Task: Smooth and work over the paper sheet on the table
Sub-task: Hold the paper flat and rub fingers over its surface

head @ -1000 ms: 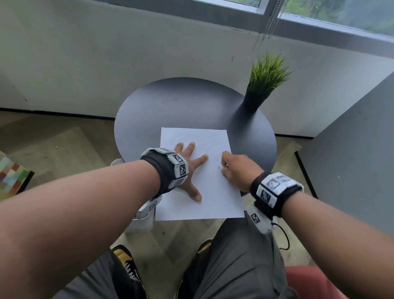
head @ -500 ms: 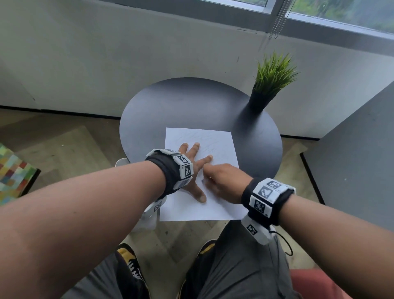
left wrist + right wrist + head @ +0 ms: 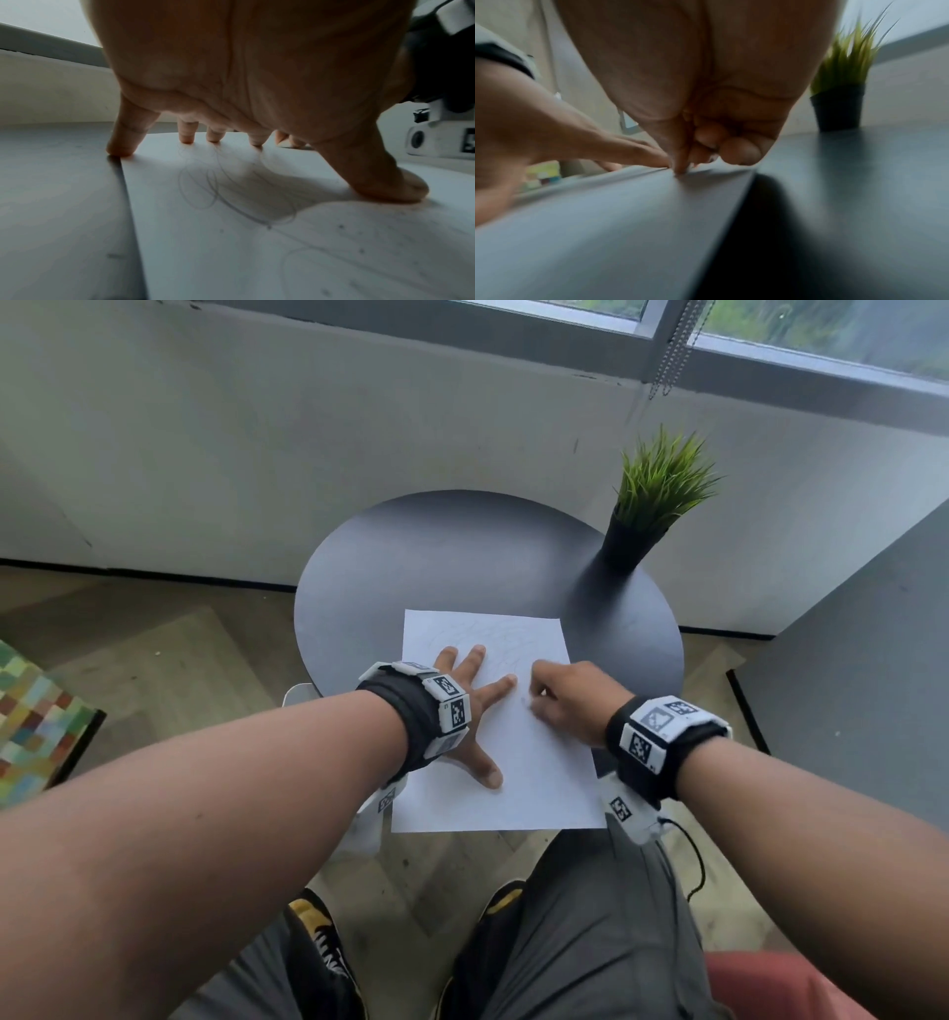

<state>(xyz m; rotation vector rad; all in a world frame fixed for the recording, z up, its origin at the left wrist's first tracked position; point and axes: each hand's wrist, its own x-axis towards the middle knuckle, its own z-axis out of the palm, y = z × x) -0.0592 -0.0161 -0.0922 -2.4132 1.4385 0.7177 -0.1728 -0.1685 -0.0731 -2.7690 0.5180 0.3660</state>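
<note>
A person's grey-trousered legs and one black shoe with yellow trim (image 3: 318,937) were seen nearest, above a wooden herringbone floor (image 3: 169,660). One white paper sheet (image 3: 534,762), rectangular, smooth and thin, marked with faint looping pencil lines, lay flat on the near part of one round, matte dark grey tabletop (image 3: 462,557), its near edge overhanging the rim. The left hand (image 3: 470,711) was spread on the sheet's left half, its grip apart: four straight fingertips (image 3: 187,138) and the thumb were pressed down on the paper, the little finger landing right at the sheet's left edge. The right hand (image 3: 570,698) rested on the sheet's right half, just beside the left index fingertip, its grip drawn together with the fingers (image 3: 739,152) curled into the palm and the thumb tip bearing on the paper; whether anything small was pinched there could not be told. Each wrist was wrapped in one black band carrying white blocks printed with square black markers. Farther back, at the tabletop's far right edge, one tapered black pot of stiff green grass-like blades (image 3: 662,480) stood upright, well apart from the sheet. Beyond it a pale wall (image 3: 308,428) and a grey window frame were seen.
</note>
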